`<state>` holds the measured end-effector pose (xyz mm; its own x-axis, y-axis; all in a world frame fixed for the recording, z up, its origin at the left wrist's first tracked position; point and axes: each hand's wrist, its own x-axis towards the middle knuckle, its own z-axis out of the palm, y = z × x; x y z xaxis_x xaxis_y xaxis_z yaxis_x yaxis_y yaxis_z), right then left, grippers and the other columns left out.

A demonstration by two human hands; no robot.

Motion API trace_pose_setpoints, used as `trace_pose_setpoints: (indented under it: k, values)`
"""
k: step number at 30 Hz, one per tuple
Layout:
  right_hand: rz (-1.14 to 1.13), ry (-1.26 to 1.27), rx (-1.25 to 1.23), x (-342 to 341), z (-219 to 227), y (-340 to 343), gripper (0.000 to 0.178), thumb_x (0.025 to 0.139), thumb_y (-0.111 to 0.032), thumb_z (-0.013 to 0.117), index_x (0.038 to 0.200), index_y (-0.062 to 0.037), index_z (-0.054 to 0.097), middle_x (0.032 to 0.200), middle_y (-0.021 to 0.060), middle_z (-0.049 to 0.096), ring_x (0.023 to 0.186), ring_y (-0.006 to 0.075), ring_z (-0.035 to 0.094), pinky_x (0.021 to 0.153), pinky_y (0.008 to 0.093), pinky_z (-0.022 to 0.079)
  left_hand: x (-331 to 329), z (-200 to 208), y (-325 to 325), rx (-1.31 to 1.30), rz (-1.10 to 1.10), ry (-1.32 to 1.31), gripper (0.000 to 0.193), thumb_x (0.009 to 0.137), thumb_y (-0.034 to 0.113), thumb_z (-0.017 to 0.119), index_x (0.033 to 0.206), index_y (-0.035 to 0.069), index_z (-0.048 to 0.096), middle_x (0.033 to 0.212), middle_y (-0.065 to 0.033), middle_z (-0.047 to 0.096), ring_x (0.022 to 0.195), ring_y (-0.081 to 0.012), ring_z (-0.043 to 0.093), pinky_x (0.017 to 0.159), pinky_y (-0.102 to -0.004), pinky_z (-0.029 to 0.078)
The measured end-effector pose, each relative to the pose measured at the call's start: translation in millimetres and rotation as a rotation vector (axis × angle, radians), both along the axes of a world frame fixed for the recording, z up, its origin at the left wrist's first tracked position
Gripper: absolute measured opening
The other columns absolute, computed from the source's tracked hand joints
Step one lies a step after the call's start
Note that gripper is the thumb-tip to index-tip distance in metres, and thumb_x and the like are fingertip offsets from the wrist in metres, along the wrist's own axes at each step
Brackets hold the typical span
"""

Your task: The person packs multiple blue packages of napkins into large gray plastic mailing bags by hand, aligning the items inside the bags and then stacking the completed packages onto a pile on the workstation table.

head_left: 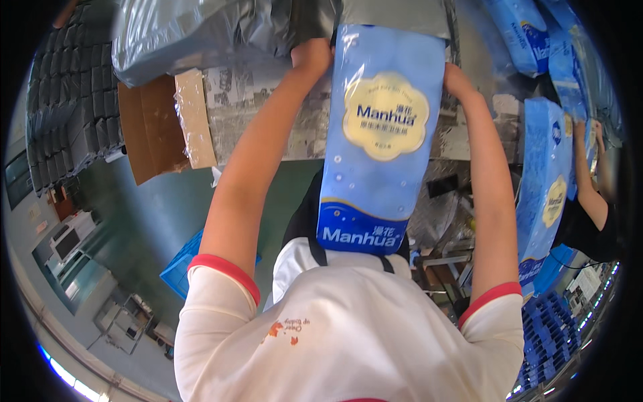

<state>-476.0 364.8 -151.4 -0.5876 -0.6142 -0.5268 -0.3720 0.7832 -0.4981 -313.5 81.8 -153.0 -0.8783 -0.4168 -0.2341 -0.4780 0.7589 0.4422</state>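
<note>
A long blue package (375, 184) with a cream flower-shaped label stands lengthwise in front of me, its near end close to my body. Its far end is inside the mouth of a grey plastic bag (395, 17). At the package's left side, my left hand (312, 57) is closed on the bag's edge, with its fingertips out of sight. My right hand (457, 80) is curled against the package's right edge beside the bag's mouth. Its fingers are hidden, and what they grip cannot be made out.
A filled grey bag (194, 40) and an open cardboard box (157, 127) lie to the left of the worktable (268, 137). Dark grey packs (74, 100) are stacked far left. More blue packages (541, 181) stand at right, near another person's arm (589, 194). A blue crate (182, 264) sits below.
</note>
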Motion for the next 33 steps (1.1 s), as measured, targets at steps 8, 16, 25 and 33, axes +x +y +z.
trace_pose_setpoints:
  k: [8,16,25,33]
  values:
    - [-0.056,0.163,0.208,118.4,15.4,23.5,0.030,0.072,-0.028,0.051,0.084,-0.0024,0.061,0.089,0.0202,0.058,0.083,0.0343,0.057,0.070,0.0410,0.045,108.8,11.9,48.5,-0.138,-0.101,-0.135,0.022,0.077,0.026,0.044,0.080,0.011,0.058,0.070,-0.0140,0.059,0.066,-0.0315,0.059,0.055,-0.0428,0.045]
    - [0.456,-0.087,0.115,270.5,-25.0,138.8,0.039,0.072,-0.039,0.046,0.095,-0.0113,0.060,0.101,0.0152,0.057,0.091,0.0311,0.056,0.074,0.0389,0.045,280.2,22.9,103.9,0.215,-0.538,-0.342,0.012,0.067,0.017,0.051,0.068,0.009,0.059,0.065,-0.0129,0.058,0.062,-0.0309,0.058,0.057,-0.0398,0.046]
    - [-0.166,-0.304,-0.039,155.2,43.3,53.5,0.030,0.076,-0.025,0.049,0.057,-0.0024,0.055,0.054,0.0088,0.054,0.052,0.0215,0.052,0.052,0.0337,0.040,166.8,16.8,46.6,0.331,-0.181,-0.226,0.034,0.075,0.034,0.051,0.076,0.001,0.060,0.066,-0.0192,0.058,0.064,-0.0330,0.057,0.055,-0.0413,0.044]
    - [-0.413,-0.441,-0.206,212.8,11.0,85.3,0.031,0.081,-0.030,0.050,0.068,-0.0040,0.060,0.054,0.0035,0.053,0.046,0.0116,0.047,0.046,0.0261,0.038,259.0,2.1,51.9,0.973,0.374,-0.352,0.037,0.085,0.034,0.042,0.074,0.002,0.057,0.045,-0.0062,0.049,0.039,-0.0135,0.046,0.042,-0.0264,0.037]
